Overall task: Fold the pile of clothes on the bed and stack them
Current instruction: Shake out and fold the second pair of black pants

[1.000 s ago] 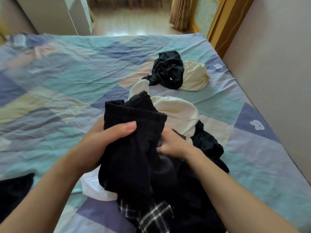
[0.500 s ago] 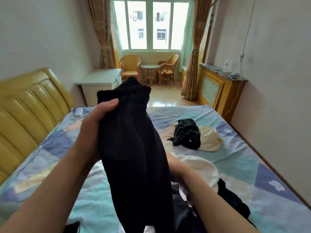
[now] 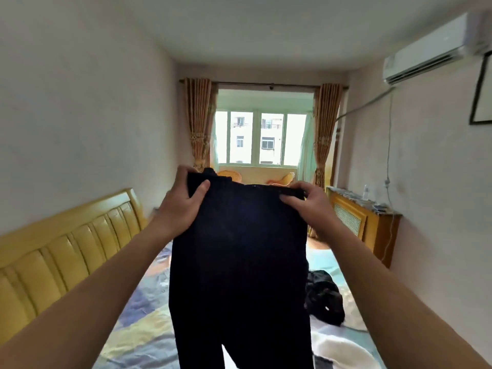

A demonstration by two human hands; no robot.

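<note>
A pair of black trousers (image 3: 239,262) hangs spread out in front of me, held up by its waistband at chest height. My left hand (image 3: 181,203) pinches the waistband's left corner, thumb in front. My right hand (image 3: 308,201) pinches the right corner the same way. The two legs hang down past the lower edge of the view. Behind the trousers, a crumpled black garment (image 3: 323,296) lies on the patchwork bed sheet (image 3: 143,331), and a white garment (image 3: 343,352) lies nearer to me at the lower right.
A yellow padded headboard (image 3: 61,251) runs along the bed's left side. A wooden radiator cover (image 3: 364,222) stands against the right wall. Wicker chairs (image 3: 282,178) sit by the curtained window at the far end. An air conditioner (image 3: 426,51) hangs high on the right.
The trousers have been lifted off the pile and raised. My right hand left the pile and took the waistband's right corner, spreading it wide. My view has tilted up from the bed.
</note>
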